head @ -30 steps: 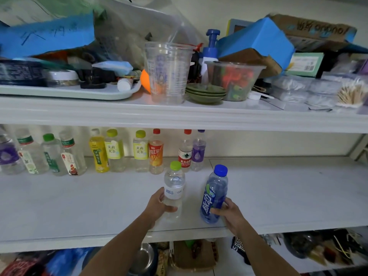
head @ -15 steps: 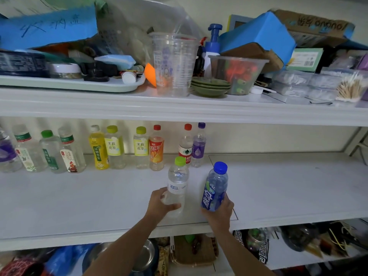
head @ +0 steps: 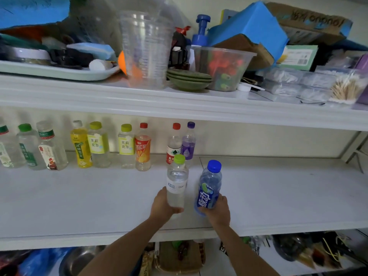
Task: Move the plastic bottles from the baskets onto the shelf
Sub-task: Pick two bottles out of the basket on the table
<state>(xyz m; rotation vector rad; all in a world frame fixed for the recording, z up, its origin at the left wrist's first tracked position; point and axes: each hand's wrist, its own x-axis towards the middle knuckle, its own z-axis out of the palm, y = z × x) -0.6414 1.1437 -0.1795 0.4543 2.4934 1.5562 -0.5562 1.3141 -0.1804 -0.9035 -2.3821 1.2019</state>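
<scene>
1. My left hand (head: 163, 206) is wrapped around the clear bottle (head: 176, 182), upright over the shelf (head: 79, 198).
2. My right hand (head: 218, 211) clasps the blue bottle (head: 209, 188), tilted, just right of it.
3. A bottle row (head: 95, 145) stands far left.

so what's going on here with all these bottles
A person is stocking the middle shelf with plastic bottles. The left hand grips a clear bottle with a green cap, and the right hand grips a blue bottle with a blue cap, both upright near the shelf's front edge. A row of bottles already stands along the back wall to the left. The two held ones are in front of that row's right end, not yet lined up with it.
</scene>
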